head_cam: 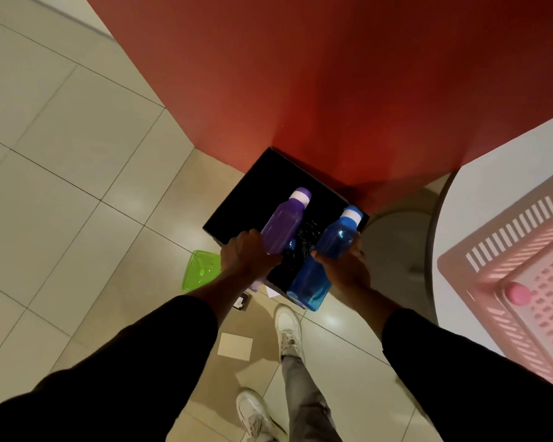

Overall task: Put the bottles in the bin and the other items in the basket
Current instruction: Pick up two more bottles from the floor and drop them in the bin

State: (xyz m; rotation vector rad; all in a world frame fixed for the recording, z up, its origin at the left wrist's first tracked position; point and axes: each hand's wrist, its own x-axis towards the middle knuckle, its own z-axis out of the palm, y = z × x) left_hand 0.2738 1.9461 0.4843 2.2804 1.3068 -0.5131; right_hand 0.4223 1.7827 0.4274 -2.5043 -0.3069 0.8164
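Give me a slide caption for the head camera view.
Left hand holds purple bottle, right hand blue bottle, over black bin.

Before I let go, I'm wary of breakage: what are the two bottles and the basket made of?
Purple bottle and blue bottle: apparently translucent tinted plastic, glossy, light showing through, white caps. Basket: seemingly moulded pink plastic, matte, with slotted walls.

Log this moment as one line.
left hand: holds purple bottle | right hand: holds blue bottle | both over black bin | green lid: on floor | pink basket: on table
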